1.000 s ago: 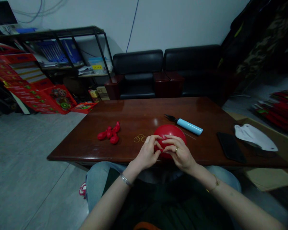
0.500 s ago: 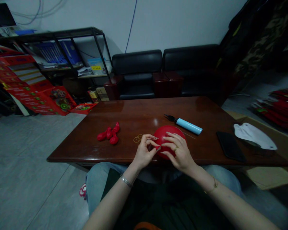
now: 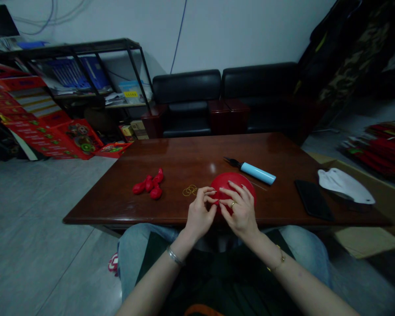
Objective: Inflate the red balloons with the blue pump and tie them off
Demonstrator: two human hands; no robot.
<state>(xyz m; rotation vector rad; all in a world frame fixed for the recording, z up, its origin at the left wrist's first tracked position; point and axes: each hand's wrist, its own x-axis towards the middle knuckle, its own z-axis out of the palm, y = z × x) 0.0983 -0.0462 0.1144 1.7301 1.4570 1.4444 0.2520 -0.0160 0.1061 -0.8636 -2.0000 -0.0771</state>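
A round red balloon rests at the table's front edge, inflated. My left hand pinches its neck from the left. On the right, my right hand has its thumb and forefinger at the same neck, with the other fingers lying on the balloon. Thin yellow rings lie just left of my left hand. Farther left is a cluster of small red balloons. Behind the balloon lies a light blue pump with a black nozzle.
The brown table also bears a dark phone and a white mask on the right. A cardboard box stands beyond its right edge. Black sofas are behind, with red boxes at the left.
My right hand has moved slightly left and its thumb and forefinger have come to the balloon's neck, beside the left fingertips. The view has shifted a little.
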